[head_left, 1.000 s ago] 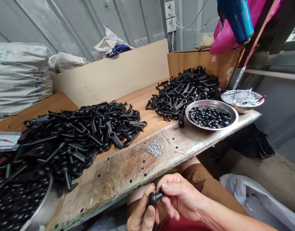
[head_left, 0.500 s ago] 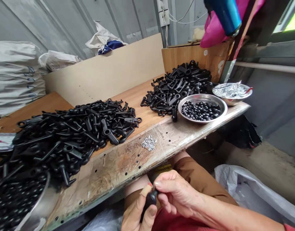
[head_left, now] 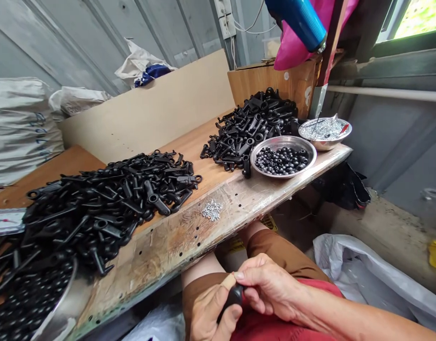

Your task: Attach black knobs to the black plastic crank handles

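Observation:
Over my lap, my left hand [head_left: 214, 310] is closed round a smooth, rounded black plastic handle part [head_left: 235, 297], with a pale wrap on one finger. My right hand [head_left: 269, 284] pinches at the upper right end of that part, its thumb and forefinger pressed together; whatever lies between those fingertips is hidden. Beyond both hands, a small heap of short silvery pins [head_left: 212, 210] lies on the worn front board of the workbench [head_left: 161, 246].
Black crank handles are piled at left [head_left: 114, 194] and at the back right [head_left: 256, 125]. A steel bowl of black balls [head_left: 283, 158] stands beside a bowl of silvery pins [head_left: 326, 130]. Another bowl [head_left: 70, 298] sits front left. A blue power screwdriver [head_left: 301, 23] hangs above.
The view has swung to the right, so the bench things sit further left. My hands stay together on the black part, with the right fingertips now closer against its end.

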Motion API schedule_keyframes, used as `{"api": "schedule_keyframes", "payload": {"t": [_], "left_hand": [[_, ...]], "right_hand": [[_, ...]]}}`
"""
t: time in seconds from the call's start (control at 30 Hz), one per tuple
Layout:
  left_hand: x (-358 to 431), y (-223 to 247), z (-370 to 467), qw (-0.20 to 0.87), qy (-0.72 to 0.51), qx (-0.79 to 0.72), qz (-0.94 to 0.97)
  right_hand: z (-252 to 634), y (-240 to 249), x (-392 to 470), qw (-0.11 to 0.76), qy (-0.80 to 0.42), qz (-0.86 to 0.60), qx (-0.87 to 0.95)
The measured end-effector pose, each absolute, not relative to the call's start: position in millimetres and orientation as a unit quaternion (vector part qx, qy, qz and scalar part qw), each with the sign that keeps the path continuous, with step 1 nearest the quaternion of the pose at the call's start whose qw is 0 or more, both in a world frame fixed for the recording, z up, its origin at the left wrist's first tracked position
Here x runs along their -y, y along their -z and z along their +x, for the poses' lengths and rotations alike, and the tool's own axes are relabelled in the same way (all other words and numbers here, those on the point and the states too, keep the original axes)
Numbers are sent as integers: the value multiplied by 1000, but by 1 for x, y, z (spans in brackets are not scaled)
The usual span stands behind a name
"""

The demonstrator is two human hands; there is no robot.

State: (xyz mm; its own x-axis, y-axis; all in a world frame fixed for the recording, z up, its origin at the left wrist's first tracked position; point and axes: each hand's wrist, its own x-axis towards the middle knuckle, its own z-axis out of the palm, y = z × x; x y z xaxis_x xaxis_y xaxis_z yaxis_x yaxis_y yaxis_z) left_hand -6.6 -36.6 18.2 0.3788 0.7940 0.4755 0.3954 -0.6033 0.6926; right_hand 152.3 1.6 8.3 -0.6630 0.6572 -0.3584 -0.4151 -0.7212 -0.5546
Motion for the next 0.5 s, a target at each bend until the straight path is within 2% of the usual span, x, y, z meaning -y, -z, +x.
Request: {"api": "schedule_keyframes", "payload": {"t": [0.1,0.33,0.5], "left_hand": [[30,-10,-2,222,-422,-398,784],[31,5,6,29,-458,-534,710],[24,-5,11,-38,-435,-517,736]], "right_hand": [[154,-9,-8,334,-871,-271,237],[152,-9,-25,352,-896,-143,231],[159,-7,-24,330,-885,-186,272]]}}
